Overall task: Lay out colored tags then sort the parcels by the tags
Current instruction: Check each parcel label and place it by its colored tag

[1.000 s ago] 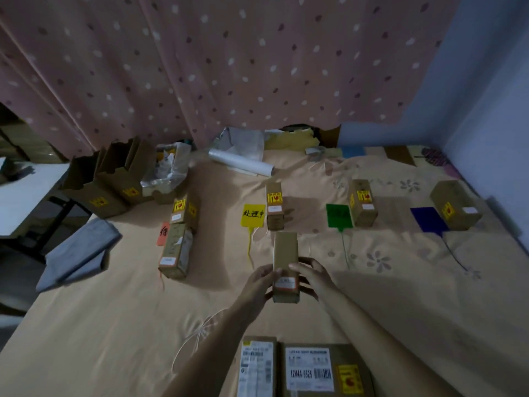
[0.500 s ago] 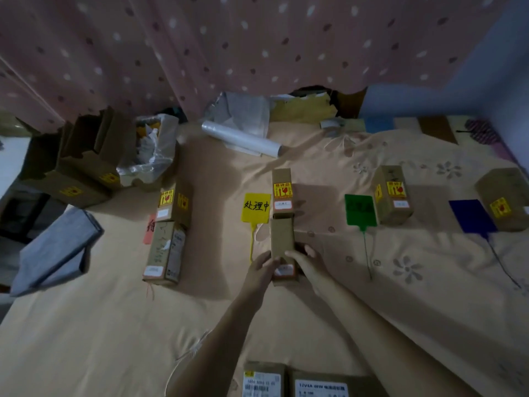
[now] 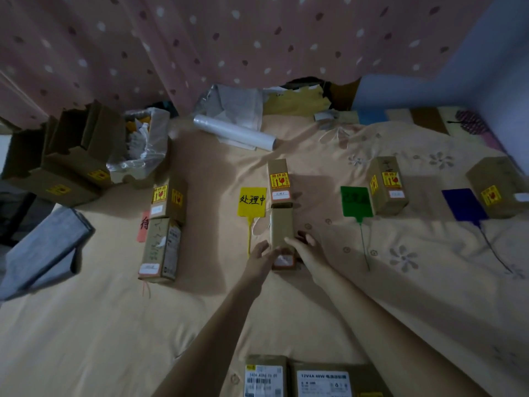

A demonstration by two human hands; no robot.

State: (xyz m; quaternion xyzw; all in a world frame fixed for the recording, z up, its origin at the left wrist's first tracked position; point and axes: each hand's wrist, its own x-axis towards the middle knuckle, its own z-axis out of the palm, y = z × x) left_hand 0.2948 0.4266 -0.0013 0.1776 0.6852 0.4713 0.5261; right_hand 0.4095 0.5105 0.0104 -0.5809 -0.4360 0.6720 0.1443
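Four colored tags lie in a row on the beige bedsheet: a red tag (image 3: 144,224), a yellow tag (image 3: 252,201), a green tag (image 3: 355,201) and a blue tag (image 3: 462,204). I hold a long brown parcel (image 3: 281,227) right of the yellow tag, its far end touching another parcel (image 3: 279,180). My left hand (image 3: 259,257) grips its near left side and my right hand (image 3: 307,249) its near right side. Two parcels (image 3: 163,245) sit by the red tag, one parcel (image 3: 388,184) by the green tag, one parcel (image 3: 496,186) by the blue tag.
Two labeled parcels (image 3: 297,378) wait at the near edge. Open cardboard boxes (image 3: 71,156) and a plastic bag (image 3: 143,141) stand at the back left, a white roll (image 3: 233,133) at the back middle. A folded grey cloth (image 3: 43,250) lies at the left. A dotted curtain (image 3: 229,38) hangs behind.
Both hands have carried the long parcel away from me and set it down right of the yellow tag, up against the parcel there. The view has shifted forward.
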